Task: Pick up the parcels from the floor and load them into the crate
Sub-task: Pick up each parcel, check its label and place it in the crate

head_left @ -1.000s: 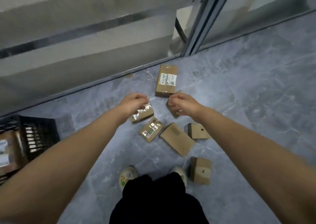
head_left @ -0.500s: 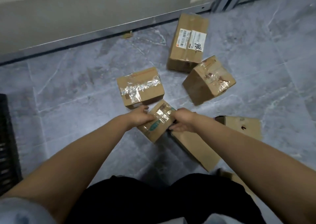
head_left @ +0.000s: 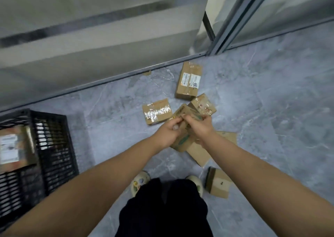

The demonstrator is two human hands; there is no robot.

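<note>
A small taped cardboard parcel (head_left: 182, 137) is lifted off the floor, gripped between my left hand (head_left: 169, 131) and my right hand (head_left: 199, 128). Below and around it lie more parcels: a taped box (head_left: 156, 113), a long labelled box (head_left: 189, 80) near the wall, a tilted box (head_left: 203, 105), a flat one (head_left: 200, 152) under my hands, and a small box (head_left: 217, 184) by my right foot. The black plastic crate (head_left: 52, 146) stands at the left, with a labelled parcel (head_left: 12, 146) inside.
A metal-framed glass partition (head_left: 108, 83) runs along the far edge of the grey marble floor. A grey vertical post (head_left: 227, 25) stands at the upper right. My feet in light slippers (head_left: 140, 181) are at the bottom centre. Bare floor extends to the right.
I have straightened up, so the view has pulled back and the crate is in sight again. Both hands, closed on the small taped parcel, have raised it off the floor.
</note>
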